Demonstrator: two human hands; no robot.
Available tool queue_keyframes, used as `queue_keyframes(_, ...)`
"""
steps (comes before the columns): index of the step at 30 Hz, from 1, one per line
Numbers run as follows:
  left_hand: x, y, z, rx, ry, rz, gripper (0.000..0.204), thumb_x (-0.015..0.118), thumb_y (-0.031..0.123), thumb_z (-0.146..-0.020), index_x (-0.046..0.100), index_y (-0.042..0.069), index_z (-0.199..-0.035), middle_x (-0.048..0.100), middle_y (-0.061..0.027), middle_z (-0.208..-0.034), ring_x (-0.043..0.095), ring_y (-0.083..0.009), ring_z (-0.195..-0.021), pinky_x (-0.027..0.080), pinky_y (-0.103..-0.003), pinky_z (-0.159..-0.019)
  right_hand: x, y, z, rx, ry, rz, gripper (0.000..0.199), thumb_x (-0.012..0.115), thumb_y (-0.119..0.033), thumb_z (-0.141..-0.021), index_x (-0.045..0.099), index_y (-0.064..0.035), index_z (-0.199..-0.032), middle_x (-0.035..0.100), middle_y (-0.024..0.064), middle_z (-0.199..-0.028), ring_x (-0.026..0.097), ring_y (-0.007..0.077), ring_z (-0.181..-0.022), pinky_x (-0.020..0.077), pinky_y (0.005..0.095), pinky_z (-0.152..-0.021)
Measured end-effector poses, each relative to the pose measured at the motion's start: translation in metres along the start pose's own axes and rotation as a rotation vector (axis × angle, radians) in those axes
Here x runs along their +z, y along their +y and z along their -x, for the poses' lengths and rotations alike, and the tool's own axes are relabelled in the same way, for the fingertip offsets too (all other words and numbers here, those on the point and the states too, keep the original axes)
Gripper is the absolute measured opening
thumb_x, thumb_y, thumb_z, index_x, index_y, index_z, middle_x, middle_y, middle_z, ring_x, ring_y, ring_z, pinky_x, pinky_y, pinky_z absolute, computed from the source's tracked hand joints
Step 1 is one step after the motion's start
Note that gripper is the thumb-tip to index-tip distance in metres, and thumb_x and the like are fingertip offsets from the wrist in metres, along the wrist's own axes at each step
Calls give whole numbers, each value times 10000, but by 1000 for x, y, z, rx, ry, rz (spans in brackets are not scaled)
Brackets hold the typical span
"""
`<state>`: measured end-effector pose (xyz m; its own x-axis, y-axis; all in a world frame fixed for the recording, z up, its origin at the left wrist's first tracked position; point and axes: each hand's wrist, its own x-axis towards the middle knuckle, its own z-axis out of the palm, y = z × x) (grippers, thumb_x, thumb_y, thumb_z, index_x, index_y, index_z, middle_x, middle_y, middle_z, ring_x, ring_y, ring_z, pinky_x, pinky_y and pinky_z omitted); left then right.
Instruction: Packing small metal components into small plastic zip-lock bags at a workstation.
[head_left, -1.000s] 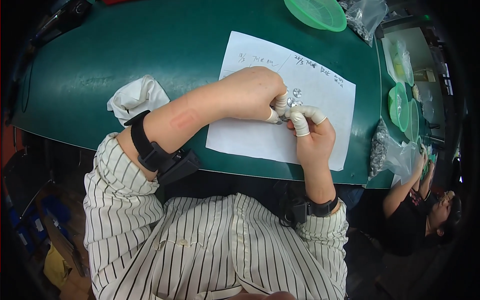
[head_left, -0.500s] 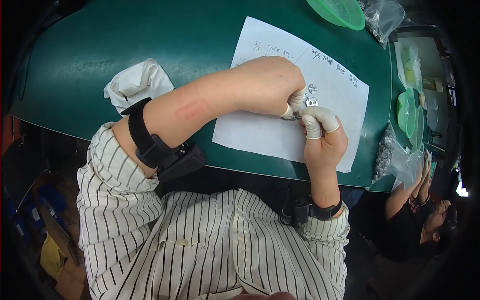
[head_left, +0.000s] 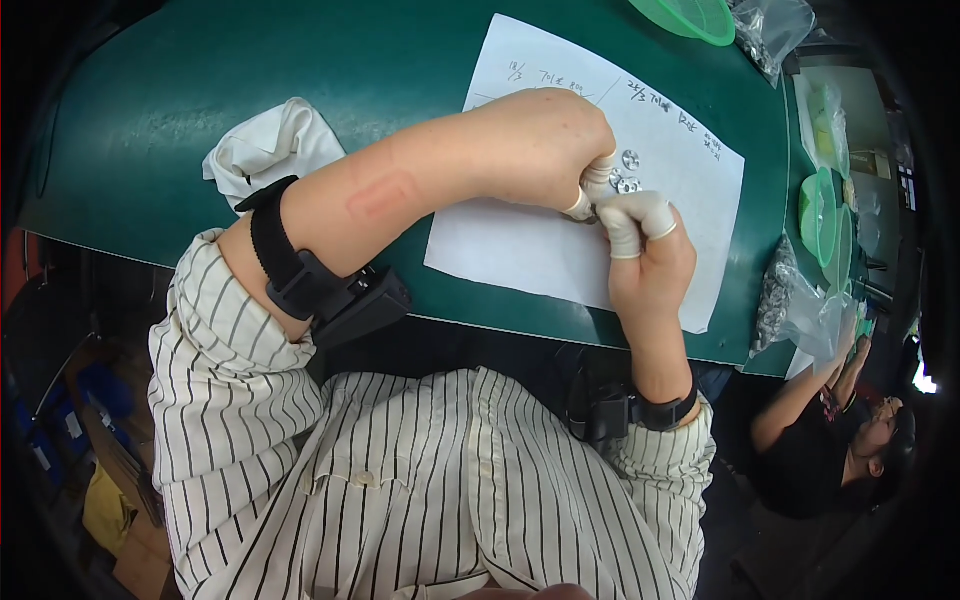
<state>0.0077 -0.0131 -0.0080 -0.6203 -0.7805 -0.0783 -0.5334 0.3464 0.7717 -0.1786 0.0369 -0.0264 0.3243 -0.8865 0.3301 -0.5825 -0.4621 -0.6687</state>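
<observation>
Above a white sheet of paper (head_left: 520, 255) with handwriting, my two hands meet fingertip to fingertip. My left hand (head_left: 565, 150), with white finger cots on its fingers, is closed in a pinch on a small dark metal part (head_left: 592, 219), mostly hidden by the fingers. The cotted thumb and forefinger of my right hand (head_left: 650, 240) are bent and pinched at the same part. Just beyond the fingertips, several small round silver metal pieces (head_left: 629, 185) lie on the paper, one slightly apart from the others.
A crumpled white cloth (head_left: 275, 145) lies left on the green table (head_left: 400, 60). Green baskets (head_left: 690, 15) and clear bags of metal parts (head_left: 775, 300) stand at the far right and right edge. Another person (head_left: 830, 430) sits at the right.
The view has shifted slightly, so the paper and metal pieces appear a little higher. My hands stay together at the small part, their fingers moved only slightly.
</observation>
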Motion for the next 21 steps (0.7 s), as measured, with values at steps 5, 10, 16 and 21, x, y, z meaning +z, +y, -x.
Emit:
queue_keyframes(5, 3, 3, 2, 25, 16, 4, 173, 732, 124, -657, 650, -7, -736, 617, -119, -739, 605, -258, -686, 477, -332, -626, 1, -5, 3, -134, 21, 111, 57, 617, -63, -867, 595, -15, -844, 615, 43, -778, 548, 104, -666, 446, 232, -607)
queue_keyframes(10, 7, 4, 1, 25, 54, -40, 181, 732, 141, -668, 647, -7, -728, 609, -114, -751, 602, -255, -691, 478, -334, -627, 2, 4, 7, -6, 38, -61, 62, 601, -75, -884, 605, -13, -883, 618, 41, -795, 541, 91, -664, 446, 222, -599)
queue_keyframes(16, 7, -1, 1, 106, 36, 46, 174, 744, 137, -659, 651, 0, -710, 595, -105, -745, 599, -245, -685, 477, -333, -620, -2, 1, 12, 262, 132, -392, 93, 584, -82, -898, 606, 0, -936, 624, 48, -821, 550, 86, -673, 438, 199, -583)
queue_keyframes(21, 5, -1, -1, 104, 29, -1, 166, 755, 126, -645, 655, 2, -691, 573, -96, -722, 591, -239, -664, 471, -332, -610, 1, 1, 10, 280, 91, -351, 103, 584, -83, -899, 604, 7, -945, 631, 50, -836, 545, 77, -672, 430, 190, -578)
